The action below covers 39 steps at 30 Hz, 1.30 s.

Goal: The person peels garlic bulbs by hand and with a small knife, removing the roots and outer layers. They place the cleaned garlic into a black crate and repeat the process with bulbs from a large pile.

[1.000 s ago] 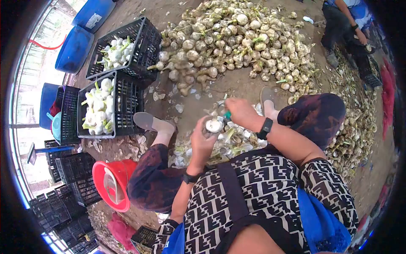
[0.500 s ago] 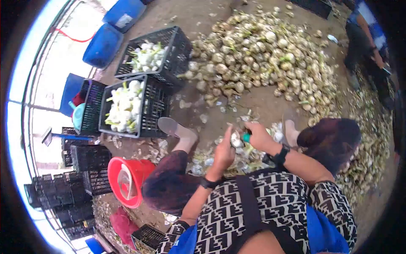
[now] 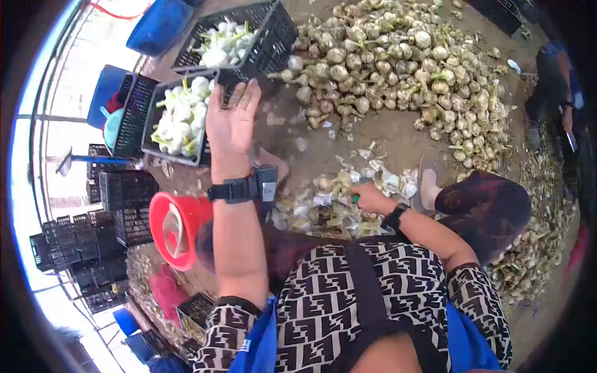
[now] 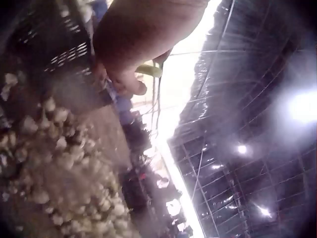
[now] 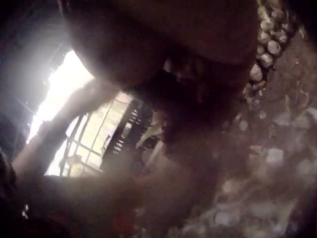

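My left hand is raised palm up with fingers spread, its bare palm showing, beside a black crate of trimmed white garlic bulbs. In the left wrist view a green stem shows just past the fingers. Lower down, over a litter of peelings, my right hand grips a small green-handled tool, its working end hidden. The right wrist view is dark and blurred around that hand.
A large heap of untrimmed garlic lies ahead. A second crate of white bulbs stands behind the first. To the left are a red bucket, stacked black crates and blue tubs. Another person is at the far right.
The left hand held a garlic bulb close to the right hand; it has swung up and left to the crate, palm now bare. The right hand keeps the green-handled tool, slightly lower.
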### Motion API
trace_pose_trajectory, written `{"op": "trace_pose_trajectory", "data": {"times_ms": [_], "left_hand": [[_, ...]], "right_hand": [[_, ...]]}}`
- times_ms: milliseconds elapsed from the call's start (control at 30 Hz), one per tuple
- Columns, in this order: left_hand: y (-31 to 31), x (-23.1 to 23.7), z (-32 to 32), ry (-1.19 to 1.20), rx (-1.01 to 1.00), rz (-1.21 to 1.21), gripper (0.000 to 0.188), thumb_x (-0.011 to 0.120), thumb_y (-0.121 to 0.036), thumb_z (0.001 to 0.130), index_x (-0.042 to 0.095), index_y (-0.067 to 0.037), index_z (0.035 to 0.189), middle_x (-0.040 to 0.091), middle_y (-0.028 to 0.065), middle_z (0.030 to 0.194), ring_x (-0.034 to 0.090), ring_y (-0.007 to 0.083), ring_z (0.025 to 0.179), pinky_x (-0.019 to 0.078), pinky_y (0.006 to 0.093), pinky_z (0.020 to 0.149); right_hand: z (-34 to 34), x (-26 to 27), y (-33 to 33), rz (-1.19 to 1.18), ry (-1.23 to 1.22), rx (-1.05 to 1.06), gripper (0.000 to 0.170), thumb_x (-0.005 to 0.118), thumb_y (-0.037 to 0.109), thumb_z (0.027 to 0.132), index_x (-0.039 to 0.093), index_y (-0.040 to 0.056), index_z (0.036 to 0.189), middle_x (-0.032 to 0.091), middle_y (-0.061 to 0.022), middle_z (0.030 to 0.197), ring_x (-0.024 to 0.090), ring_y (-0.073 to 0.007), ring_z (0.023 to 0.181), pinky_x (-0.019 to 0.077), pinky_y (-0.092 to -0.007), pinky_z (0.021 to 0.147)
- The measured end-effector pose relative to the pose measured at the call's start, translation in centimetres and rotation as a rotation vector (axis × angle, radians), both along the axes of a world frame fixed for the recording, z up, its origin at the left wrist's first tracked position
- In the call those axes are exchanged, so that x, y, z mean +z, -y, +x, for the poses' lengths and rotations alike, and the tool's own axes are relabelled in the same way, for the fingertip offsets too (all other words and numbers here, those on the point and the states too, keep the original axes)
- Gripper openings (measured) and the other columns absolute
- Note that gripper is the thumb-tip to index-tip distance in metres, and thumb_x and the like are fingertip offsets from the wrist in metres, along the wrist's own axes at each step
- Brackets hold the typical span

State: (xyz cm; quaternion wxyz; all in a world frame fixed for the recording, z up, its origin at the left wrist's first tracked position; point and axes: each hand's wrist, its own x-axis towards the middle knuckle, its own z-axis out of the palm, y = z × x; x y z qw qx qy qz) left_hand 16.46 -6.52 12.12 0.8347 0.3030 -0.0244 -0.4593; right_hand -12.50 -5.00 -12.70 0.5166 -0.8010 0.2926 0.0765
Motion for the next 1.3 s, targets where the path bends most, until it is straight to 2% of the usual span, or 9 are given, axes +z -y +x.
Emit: {"op": "trace_pose_trajectory", "data": {"times_ms": [167,367,567,767,833,933,1033,1167,1300], "left_hand": [[-8.0,-7.4,-6.2,0.040,0.106,0.332,0.030,0.053,-0.012,0.087,0.039,-0.003,0.112,0.048,0.0140,0.105,0.049,0.0292,0.101,0.0429,0.0431,0.091],[-10.4,-11.1,-10.6,0.081,0.009,0.437,0.037,0.053,-0.005,0.085,0.039,-0.008,0.119,0.049,0.0089,0.109,0.053,0.0222,0.095,0.0447,0.0373,0.084],[-7.9,-13.0,-9.8,-0.038,0.035,0.523,0.039,0.051,-0.001,0.083,0.037,-0.009,0.119,0.049,0.0077,0.111,0.053,0.0176,0.088,0.0454,0.0308,0.076],[-7.4,-12.1,-10.3,0.056,-0.062,0.580,0.039,0.049,-0.001,0.084,0.036,-0.006,0.121,0.051,0.0086,0.110,0.053,0.0162,0.090,0.0448,0.0298,0.077],[-7.4,-12.7,-10.3,0.161,-0.091,0.571,0.041,0.049,-0.001,0.083,0.037,-0.004,0.122,0.050,0.0097,0.112,0.052,0.0165,0.093,0.0437,0.0296,0.080],[-7.3,-12.5,-10.4,0.456,-0.181,0.618,0.043,0.049,0.000,0.079,0.040,-0.001,0.121,0.049,0.0113,0.116,0.050,0.0174,0.099,0.0411,0.0292,0.085],[-8.1,-13.9,-10.1,0.826,-0.329,0.652,0.056,0.052,0.001,0.071,0.037,0.002,0.125,0.047,0.0119,0.119,0.047,0.0205,0.108,0.0371,0.0298,0.092],[-7.4,-11.4,-12.8,0.376,-0.752,0.448,0.075,0.052,0.006,0.069,0.021,-0.001,0.136,0.042,0.0136,0.125,0.045,0.0207,0.112,0.0376,0.0290,0.092],[-7.2,-8.5,-15.3,0.149,-0.757,0.154,0.078,0.052,0.011,0.073,0.011,-0.004,0.137,0.041,0.0146,0.124,0.048,0.0229,0.109,0.0423,0.0348,0.090]], "right_hand": [[0.0,-1.5,0.1,-0.082,-0.205,0.097,0.024,0.059,0.022,0.072,0.061,0.0024,0.085,0.060,-0.0216,0.080,0.057,-0.0375,0.080,0.0452,-0.0451,0.067],[4.4,-4.0,1.9,-0.564,0.100,0.298,0.013,0.052,0.009,0.070,0.062,0.0049,0.076,0.058,-0.0159,0.087,0.057,-0.0330,0.082,0.0460,-0.0425,0.072],[8.4,-7.2,-0.3,-0.453,-0.264,0.411,0.025,0.053,0.018,0.071,0.066,0.0091,0.090,0.055,-0.0111,0.112,0.046,-0.0320,0.109,0.0379,-0.0472,0.085],[8.4,-6.0,-3.3,-0.054,-0.313,0.569,0.025,0.056,0.019,0.070,0.065,0.0101,0.092,0.059,-0.0167,0.100,0.055,-0.0333,0.094,0.0432,-0.0435,0.082],[7.7,0.5,-2.6,0.291,-0.062,0.230,0.034,0.057,0.020,0.071,0.061,0.0068,0.102,0.057,-0.0211,0.103,0.055,-0.0324,0.095,0.0429,-0.0390,0.082],[5.3,0.7,-1.6,0.045,0.173,0.076,0.027,0.058,0.023,0.077,0.061,0.0068,0.098,0.059,-0.0195,0.095,0.056,-0.0339,0.086,0.0441,-0.0384,0.071],[2.7,9.2,2.6,-0.005,0.074,0.023,0.032,0.057,0.022,0.077,0.058,0.0090,0.107,0.056,-0.0190,0.104,0.054,-0.0342,0.093,0.0435,-0.0381,0.080],[-1.5,13.7,4.3,-0.177,0.294,-0.060,0.031,0.059,0.015,0.079,0.056,0.0059,0.108,0.056,-0.0143,0.105,0.055,-0.0278,0.095,0.0439,-0.0339,0.082],[-3.6,14.9,3.0,0.284,0.636,-0.560,0.042,0.061,0.010,0.081,0.043,0.0049,0.119,0.054,-0.0064,0.106,0.052,-0.0136,0.099,0.0438,-0.0265,0.083]]}}
